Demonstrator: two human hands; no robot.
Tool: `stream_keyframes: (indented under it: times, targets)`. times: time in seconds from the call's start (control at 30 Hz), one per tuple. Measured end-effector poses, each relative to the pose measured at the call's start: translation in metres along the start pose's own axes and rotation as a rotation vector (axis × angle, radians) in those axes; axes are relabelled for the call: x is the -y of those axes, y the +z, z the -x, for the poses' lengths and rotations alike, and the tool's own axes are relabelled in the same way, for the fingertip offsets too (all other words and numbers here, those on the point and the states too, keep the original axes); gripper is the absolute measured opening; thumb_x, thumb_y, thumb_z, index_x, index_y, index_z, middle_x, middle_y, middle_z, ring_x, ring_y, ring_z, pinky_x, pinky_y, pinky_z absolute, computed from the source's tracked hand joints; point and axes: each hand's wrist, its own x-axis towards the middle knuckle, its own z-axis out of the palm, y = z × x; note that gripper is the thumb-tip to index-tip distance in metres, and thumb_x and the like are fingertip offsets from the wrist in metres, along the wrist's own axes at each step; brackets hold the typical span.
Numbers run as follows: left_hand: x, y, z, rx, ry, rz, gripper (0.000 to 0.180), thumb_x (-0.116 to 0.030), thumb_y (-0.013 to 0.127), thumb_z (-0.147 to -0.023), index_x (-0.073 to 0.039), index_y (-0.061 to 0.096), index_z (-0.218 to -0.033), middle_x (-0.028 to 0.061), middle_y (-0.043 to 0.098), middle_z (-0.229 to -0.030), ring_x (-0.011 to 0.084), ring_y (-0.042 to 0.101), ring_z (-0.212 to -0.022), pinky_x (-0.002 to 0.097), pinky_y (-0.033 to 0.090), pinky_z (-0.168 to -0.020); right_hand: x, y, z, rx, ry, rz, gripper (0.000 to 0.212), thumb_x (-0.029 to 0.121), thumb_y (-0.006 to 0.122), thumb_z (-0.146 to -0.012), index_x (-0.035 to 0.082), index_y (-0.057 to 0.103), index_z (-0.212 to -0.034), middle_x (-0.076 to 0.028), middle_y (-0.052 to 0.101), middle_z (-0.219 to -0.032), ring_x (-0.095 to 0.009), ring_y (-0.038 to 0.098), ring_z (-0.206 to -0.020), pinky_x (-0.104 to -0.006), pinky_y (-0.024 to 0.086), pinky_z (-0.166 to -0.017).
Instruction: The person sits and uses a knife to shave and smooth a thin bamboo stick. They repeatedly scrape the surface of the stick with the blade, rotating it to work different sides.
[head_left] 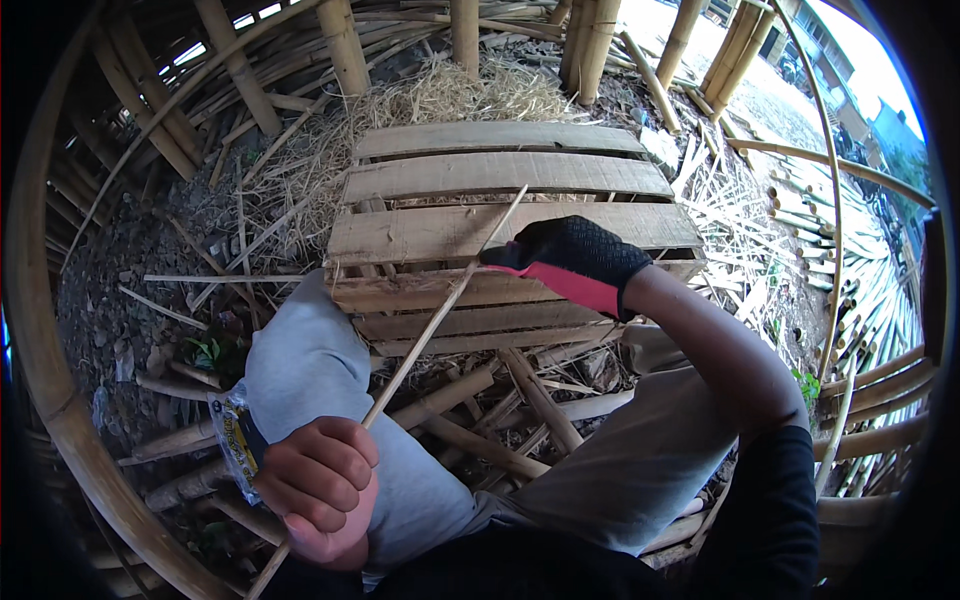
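A long, thin bamboo strip (426, 336) slants from the lower left up over a slatted wooden crate (425, 232). My bare left hand (322, 488) is closed around its lower part, above my left thigh. Over the crate's near slats, my right hand (572, 262), in a black and pink glove, has its fingers closed at the strip's upper part. The strip's pale tip (523, 190) sticks out past the glove, and its surface looks frayed just below. The inside of the gloved fist is hidden.
Bamboo poles (465, 385) and offcuts lie between and around my legs. Curly shavings (440, 97) heap up behind the crate. Upright bamboo posts (345, 48) stand beyond. A plastic packet (236, 440) rests by my left leg. Cut bamboo lengths (885, 330) are spread at the right.
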Motion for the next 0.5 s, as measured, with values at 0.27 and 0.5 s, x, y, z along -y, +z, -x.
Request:
stream_keyframes:
  times: [0.27, 0.5]
  targets:
    - [-0.002, 0.001, 0.009, -0.157, 0.002, 0.035, 0.057, -0.025, 0.049, -0.106, -0.016, 0.034, -0.052, -0.0041, 0.037, -0.045, 0.0096, 0.034, -0.038, 0.0251, 0.033, -0.046, 0.049, 0.026, 0.000, -0.087, 0.009, 0.194, 0.040, 0.027, 0.060, -0.098, 0.019, 0.061, -0.137, -0.015, 0.069, -0.108, -0.035, 0.072, -0.089, -0.0431, 0.057, -0.076]
    - [-0.021, 0.004, 0.010, -0.193, -0.008, 0.036, 0.053, -0.030, 0.048, -0.105, -0.018, 0.035, -0.055, -0.0072, 0.036, -0.050, 0.0077, 0.031, -0.043, 0.0258, 0.028, -0.053, 0.030, 0.022, -0.013, -0.202, -0.018, 0.063, 0.054, 0.059, 0.065, -0.091, 0.016, 0.066, -0.124, -0.013, 0.074, -0.101, -0.033, 0.072, -0.096, -0.0443, 0.056, -0.085]
